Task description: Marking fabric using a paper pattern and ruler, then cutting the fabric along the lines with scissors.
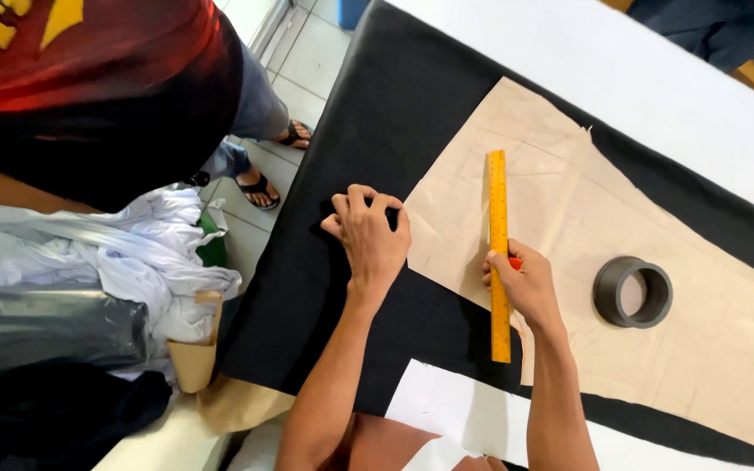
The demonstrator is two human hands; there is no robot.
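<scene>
While the curled left hand (370,234) presses black fabric (377,113) beside the paper pattern's (586,209) edge, the right hand (517,277) pinches a yellow ruler (498,227).

Around left hand (370,235): we find bare black fabric (377,113) open from 9 through 12 o'clock; paper pattern (621,253) edge lies just beside it at 3 o'clock.
Around right hand (521,277): yellow ruler (499,253) runs 12 to 6 o'clock, touching the hand.
Obstacle at 3 o'clock: grey tape ring (632,292) stands on the pattern, apart from the hand.
Table's 9 o'clock edge: we note piled white cloth (146,253) and another person's sandalled feet (263,187).
</scene>
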